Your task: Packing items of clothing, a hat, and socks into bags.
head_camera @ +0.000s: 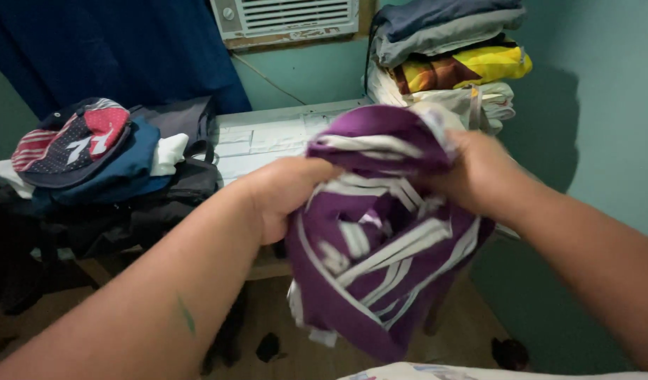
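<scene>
Both my left hand (pixel 282 193) and right hand (pixel 479 172) clutch the purple striped garment (pixel 380 260) with closed fingers; its loose, dangling hem could slip free.

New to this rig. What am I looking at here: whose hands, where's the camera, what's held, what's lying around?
One picture, from a camera worn on a person's head, looking down at their own bare hands. No machine here. The left hand and right hand both grip a bunched purple garment with white stripes, held up in the air. Behind it is a white table. On its left side lie caps on dark bags; at the right is a stack of folded clothes.
</scene>
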